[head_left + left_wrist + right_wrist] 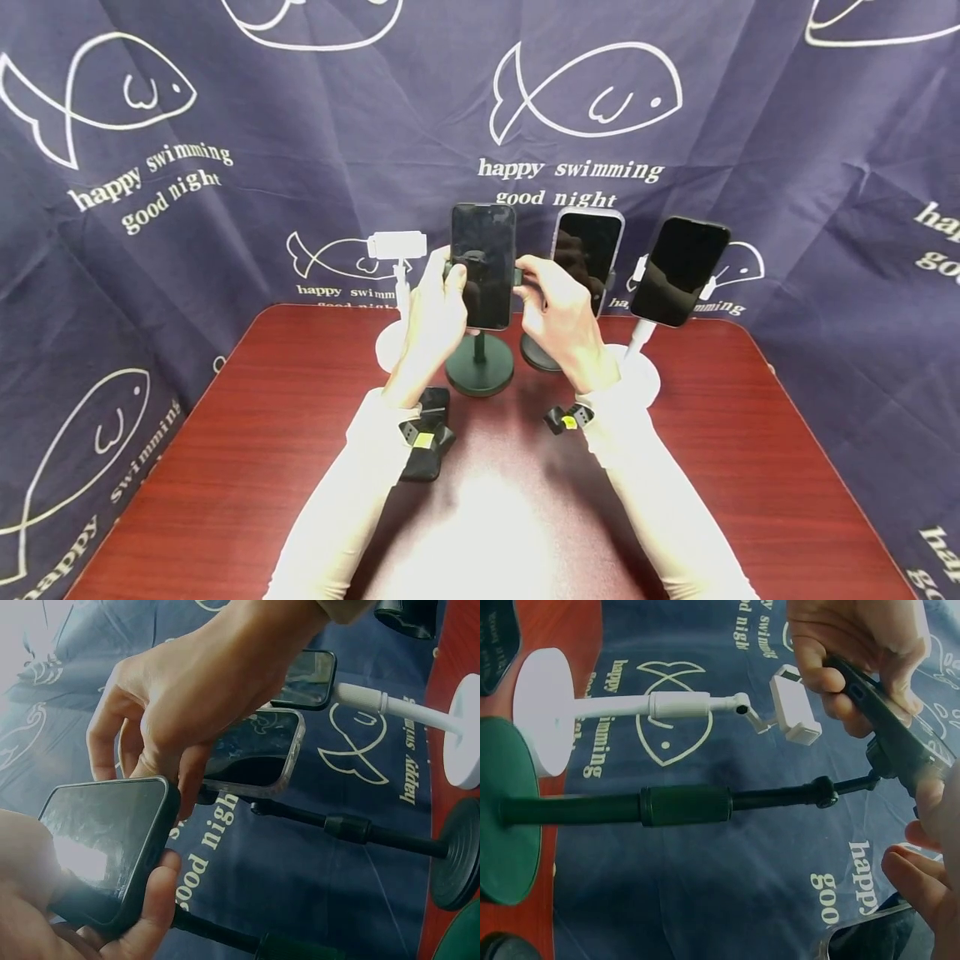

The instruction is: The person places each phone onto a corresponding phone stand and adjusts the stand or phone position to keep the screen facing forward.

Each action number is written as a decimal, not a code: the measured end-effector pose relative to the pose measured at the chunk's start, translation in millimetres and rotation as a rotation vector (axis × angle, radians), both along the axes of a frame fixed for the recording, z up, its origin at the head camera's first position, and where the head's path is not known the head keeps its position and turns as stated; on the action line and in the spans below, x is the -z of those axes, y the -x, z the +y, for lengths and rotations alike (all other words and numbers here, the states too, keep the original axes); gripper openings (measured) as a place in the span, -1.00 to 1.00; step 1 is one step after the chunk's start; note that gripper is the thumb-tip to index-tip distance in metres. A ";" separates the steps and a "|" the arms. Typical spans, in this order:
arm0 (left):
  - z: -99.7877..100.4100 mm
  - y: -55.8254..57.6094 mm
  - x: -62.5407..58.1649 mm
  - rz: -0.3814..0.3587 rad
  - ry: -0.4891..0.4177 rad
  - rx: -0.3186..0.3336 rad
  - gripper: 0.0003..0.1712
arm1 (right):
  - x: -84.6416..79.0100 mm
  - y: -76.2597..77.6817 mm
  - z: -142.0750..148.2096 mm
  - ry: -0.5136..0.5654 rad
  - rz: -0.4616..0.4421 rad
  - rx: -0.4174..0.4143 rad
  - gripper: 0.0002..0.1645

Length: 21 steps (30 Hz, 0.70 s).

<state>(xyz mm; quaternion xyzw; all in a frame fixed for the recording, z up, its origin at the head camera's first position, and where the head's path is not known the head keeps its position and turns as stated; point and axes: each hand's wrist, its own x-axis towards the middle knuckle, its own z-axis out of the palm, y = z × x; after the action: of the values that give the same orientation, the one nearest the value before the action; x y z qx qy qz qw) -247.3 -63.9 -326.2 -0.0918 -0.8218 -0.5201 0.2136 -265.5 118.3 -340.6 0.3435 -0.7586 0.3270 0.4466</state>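
A dark-cased phone [483, 267] stands upright at the head of a green phone stand [480, 367], in the middle of the head view. My left hand [438, 310] grips the phone's left side and lower edge, its thumb over the front. From the other side, my right hand [561, 318] pinches the stand's green clamp [517, 277] at the phone's right edge. In the left wrist view the phone [112, 847] lies between both hands. The right wrist view shows the stand's dark jointed arm [802, 796] reaching the phone's back.
Left is a white stand [397, 245] with no phone in its clamp. To the right, a clear-cased phone [588, 254] sits on a black stand [538, 354], and another phone [678, 271] on a white stand [641, 379]. A black phone [431, 404] lies beneath my left wrist.
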 end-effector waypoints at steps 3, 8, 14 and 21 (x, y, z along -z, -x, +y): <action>0.4 -0.5 0.2 -0.022 -0.031 0.025 -0.63 | 1.3 1.1 -0.5 0.004 0.002 -0.002 -0.70; 0.1 -2.6 0.9 -0.021 -0.016 0.021 -0.63 | 2.6 1.0 -2.5 0.013 -0.018 -0.028 -0.66; -1.1 -3.0 -0.8 0.015 0.053 -0.014 -0.61 | 1.1 0.9 -7.8 0.021 -0.073 -0.042 -0.59; -1.1 -1.9 -1.6 0.023 0.048 -0.016 -0.63 | 2.8 0.8 -5.4 0.005 -0.064 -0.015 -0.62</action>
<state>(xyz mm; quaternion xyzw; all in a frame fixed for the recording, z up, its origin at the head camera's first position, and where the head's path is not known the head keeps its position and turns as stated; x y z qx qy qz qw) -245.4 -65.0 -324.6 -0.0964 -0.8324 -0.4973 0.2249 -266.3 112.9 -343.4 0.3376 -0.7691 0.3429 0.4206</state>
